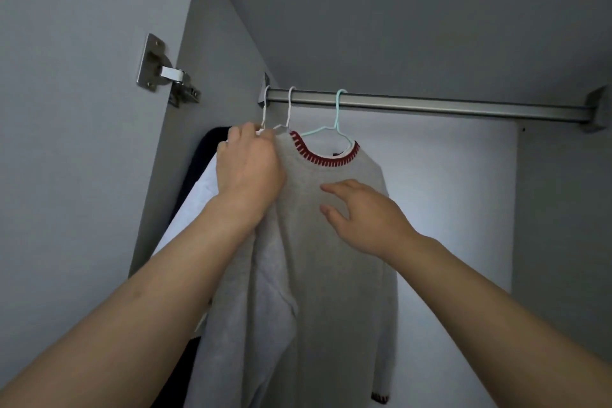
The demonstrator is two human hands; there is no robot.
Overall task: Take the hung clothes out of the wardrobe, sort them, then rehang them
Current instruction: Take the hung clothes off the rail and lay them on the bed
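The grey sweater [331,242] hangs on a mint hanger [334,124] at the rail's [430,106] left end — the left hand [248,169] curled around a white hanger [281,122] beside it, seemingly to shift it, the right hand [361,212] loosely spread against the knit, steadying it.

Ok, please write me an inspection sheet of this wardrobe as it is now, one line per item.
Surface: metal rail runs across under the wardrobe top; three hangers hook on it.
Job's things: grey sweater with red collar trim on the mint hanger; a white garment and a dark garment hang to its left, on the two white hangers.
Clutter: nothing seen.
Grips: left hand curled at the sweater's shoulder by the white hangers; right hand open, fingers against the sweater's chest.
Cables: nothing seen.
Surroundings: door hinge on the left panel; pale back wall.
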